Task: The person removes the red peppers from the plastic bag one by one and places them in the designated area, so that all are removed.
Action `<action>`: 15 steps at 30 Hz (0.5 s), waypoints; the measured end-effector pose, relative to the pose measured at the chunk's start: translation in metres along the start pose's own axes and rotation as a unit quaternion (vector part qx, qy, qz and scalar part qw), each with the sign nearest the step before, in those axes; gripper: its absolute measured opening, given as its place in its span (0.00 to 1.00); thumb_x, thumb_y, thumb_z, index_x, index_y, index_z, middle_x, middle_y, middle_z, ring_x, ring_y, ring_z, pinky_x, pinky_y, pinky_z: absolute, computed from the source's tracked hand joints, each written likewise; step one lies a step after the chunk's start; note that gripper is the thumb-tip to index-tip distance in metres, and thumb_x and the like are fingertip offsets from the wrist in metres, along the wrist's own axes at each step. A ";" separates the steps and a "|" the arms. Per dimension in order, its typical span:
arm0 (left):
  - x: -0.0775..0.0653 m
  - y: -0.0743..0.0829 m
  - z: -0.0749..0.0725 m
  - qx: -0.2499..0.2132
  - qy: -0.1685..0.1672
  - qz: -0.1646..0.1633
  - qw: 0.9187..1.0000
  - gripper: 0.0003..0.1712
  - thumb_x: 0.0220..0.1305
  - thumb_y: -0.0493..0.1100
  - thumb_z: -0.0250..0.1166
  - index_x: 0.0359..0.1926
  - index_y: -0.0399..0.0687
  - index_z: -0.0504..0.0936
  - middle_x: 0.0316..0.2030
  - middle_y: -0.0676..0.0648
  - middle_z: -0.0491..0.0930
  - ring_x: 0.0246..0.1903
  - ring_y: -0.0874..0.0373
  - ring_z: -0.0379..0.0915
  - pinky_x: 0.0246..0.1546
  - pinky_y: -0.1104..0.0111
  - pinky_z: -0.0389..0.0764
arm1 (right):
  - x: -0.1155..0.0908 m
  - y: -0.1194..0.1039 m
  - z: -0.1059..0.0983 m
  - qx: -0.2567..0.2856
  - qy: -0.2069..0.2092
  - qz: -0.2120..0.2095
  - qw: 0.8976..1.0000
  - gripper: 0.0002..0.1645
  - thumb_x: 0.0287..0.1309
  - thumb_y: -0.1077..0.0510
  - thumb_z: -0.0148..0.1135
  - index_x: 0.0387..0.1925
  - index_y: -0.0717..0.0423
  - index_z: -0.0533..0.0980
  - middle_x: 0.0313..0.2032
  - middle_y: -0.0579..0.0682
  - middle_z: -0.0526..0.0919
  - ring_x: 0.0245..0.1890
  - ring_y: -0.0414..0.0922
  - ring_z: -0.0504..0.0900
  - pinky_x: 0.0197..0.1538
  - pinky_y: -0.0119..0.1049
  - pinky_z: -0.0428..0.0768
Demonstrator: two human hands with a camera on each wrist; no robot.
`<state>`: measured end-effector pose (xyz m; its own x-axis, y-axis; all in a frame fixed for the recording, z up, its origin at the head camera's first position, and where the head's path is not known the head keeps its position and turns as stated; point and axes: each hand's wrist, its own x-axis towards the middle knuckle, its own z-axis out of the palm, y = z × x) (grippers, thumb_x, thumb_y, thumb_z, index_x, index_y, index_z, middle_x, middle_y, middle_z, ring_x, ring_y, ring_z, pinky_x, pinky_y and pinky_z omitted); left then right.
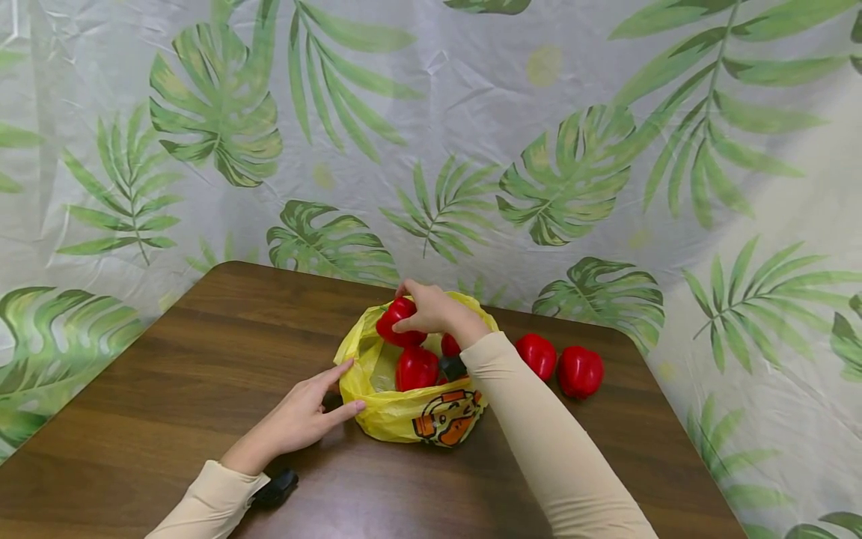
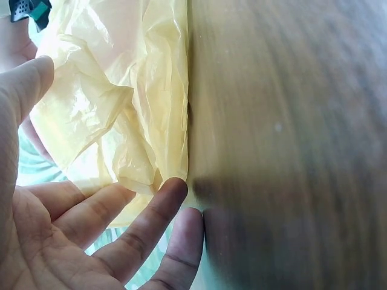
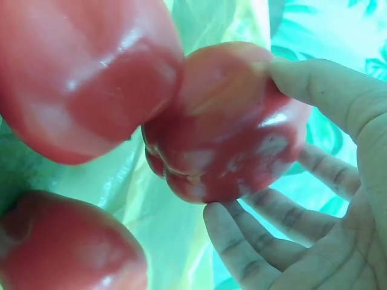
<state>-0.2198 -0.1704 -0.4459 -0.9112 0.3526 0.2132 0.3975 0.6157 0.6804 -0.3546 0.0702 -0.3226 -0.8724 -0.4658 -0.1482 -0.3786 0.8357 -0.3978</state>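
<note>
My right hand [image 1: 434,307] grips a red bell pepper [image 1: 397,320] over the far part of an open yellow plastic bag [image 1: 387,425]. In the right wrist view, thumb and fingers lie on opposite sides of this bell pepper [image 3: 227,133]. A second red bell pepper [image 1: 416,369] sits inside the bag, and another [image 1: 450,344] shows partly behind my right wrist. My left hand [image 1: 303,415] touches the bag's left side with thumb and index finger spread apart. The left wrist view shows its fingers loosely extended against the thin plastic [image 2: 109,109].
Two more red bell peppers, a nearer one [image 1: 581,372] and one beside it [image 1: 536,355], stand on the brown wooden table [image 1: 269,329] right of the bag. Behind the table's far edge hangs a leaf-patterned curtain [image 1: 458,112].
</note>
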 end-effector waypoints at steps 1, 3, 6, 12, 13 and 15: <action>0.000 0.000 0.000 0.000 0.000 0.000 1.000 0.47 0.74 0.61 0.68 0.81 0.41 0.65 0.62 0.40 0.85 0.59 0.47 0.83 0.45 0.65 0.86 | -0.001 -0.001 -0.001 0.000 0.002 -0.002 1.000 0.36 0.68 0.49 0.74 0.70 0.51 0.69 0.63 0.57 0.82 0.58 0.53 0.83 0.58 0.45 0.85; 0.000 0.001 0.000 0.001 0.000 0.001 1.000 0.47 0.74 0.61 0.68 0.81 0.41 0.65 0.61 0.40 0.85 0.58 0.48 0.83 0.44 0.65 0.85 | -0.002 -0.002 -0.004 -0.001 0.006 -0.005 1.000 0.35 0.68 0.49 0.74 0.70 0.52 0.69 0.63 0.57 0.82 0.59 0.53 0.83 0.58 0.44 0.85; 0.000 0.000 0.000 0.004 0.001 0.002 1.000 0.47 0.74 0.61 0.68 0.81 0.41 0.66 0.61 0.40 0.85 0.58 0.48 0.83 0.44 0.66 0.85 | -0.005 -0.004 -0.010 -0.004 0.007 -0.009 1.000 0.35 0.68 0.49 0.74 0.69 0.51 0.69 0.63 0.57 0.83 0.59 0.53 0.84 0.59 0.45 0.86; 0.000 0.000 0.000 0.006 0.001 0.002 1.000 0.47 0.74 0.61 0.68 0.81 0.41 0.66 0.62 0.40 0.84 0.57 0.49 0.83 0.44 0.66 0.85 | -0.011 -0.004 -0.018 0.004 0.002 -0.016 1.000 0.36 0.69 0.49 0.73 0.72 0.50 0.68 0.61 0.58 0.84 0.59 0.53 0.85 0.59 0.45 0.86; 0.000 0.000 0.000 0.006 0.000 0.002 1.000 0.47 0.74 0.61 0.68 0.82 0.42 0.65 0.62 0.40 0.84 0.57 0.49 0.83 0.44 0.66 0.85 | -0.012 -0.004 -0.019 0.007 0.002 -0.017 1.000 0.36 0.69 0.49 0.73 0.72 0.50 0.68 0.61 0.58 0.84 0.59 0.53 0.85 0.59 0.45 0.86; 0.000 0.000 0.000 0.005 -0.001 0.003 1.000 0.47 0.74 0.62 0.68 0.82 0.41 0.65 0.62 0.40 0.84 0.57 0.49 0.83 0.44 0.66 0.85 | -0.014 -0.003 -0.020 0.015 0.002 -0.018 1.000 0.36 0.69 0.48 0.73 0.71 0.49 0.68 0.61 0.57 0.85 0.58 0.52 0.86 0.58 0.44 0.86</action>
<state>-0.2200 -0.1704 -0.4459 -0.9088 0.3572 0.2156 0.4035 0.6210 0.6720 -0.3480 0.0804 -0.3011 -0.8595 -0.4942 -0.1304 -0.4005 0.8097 -0.4289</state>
